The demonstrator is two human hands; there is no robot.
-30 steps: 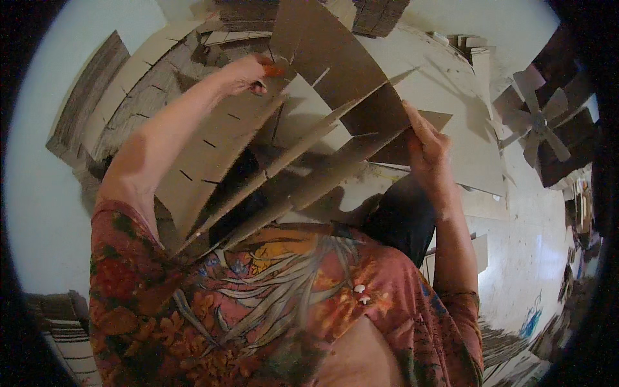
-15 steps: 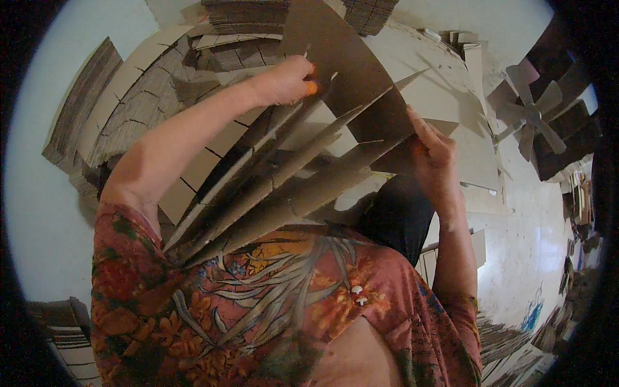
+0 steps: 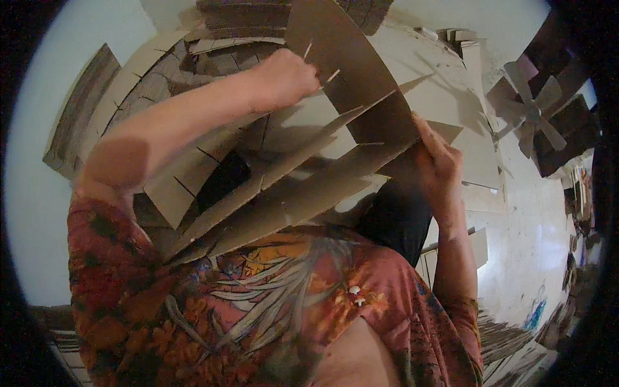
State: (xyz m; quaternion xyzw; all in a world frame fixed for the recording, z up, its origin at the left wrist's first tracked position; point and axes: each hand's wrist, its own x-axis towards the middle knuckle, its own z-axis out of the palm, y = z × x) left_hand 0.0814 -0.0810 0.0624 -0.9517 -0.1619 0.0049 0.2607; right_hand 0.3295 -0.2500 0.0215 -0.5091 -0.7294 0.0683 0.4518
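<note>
A long brown cardboard strip (image 3: 351, 61) with slots stands on edge, curving away from me. My right hand (image 3: 442, 158) grips its near right end, thumb along the top edge and fingers mostly hidden behind. Two slotted cardboard cross strips, an upper one (image 3: 284, 164) and a lower one (image 3: 303, 184), cross it and slant down to my left toward my shirt. At the long strip's left slots, my left hand (image 3: 287, 77) is closed, knuckles up, its fingertips hidden. It seems to hold another cross strip, of which only an edge shows below my forearm.
Stacks of slotted cardboard (image 3: 242, 19) stand at the far side, with another stack (image 3: 80, 116) at the left. A fan with grey blades (image 3: 532, 113) is at the right. Flat cardboard (image 3: 445, 84) lies beyond my right hand. More cardboard pieces (image 3: 496, 335) are at lower right.
My left forearm and elbow have swung outward to the left, and the cross strip at my left hand has moved apart from the others. My right hand has barely shifted.
</note>
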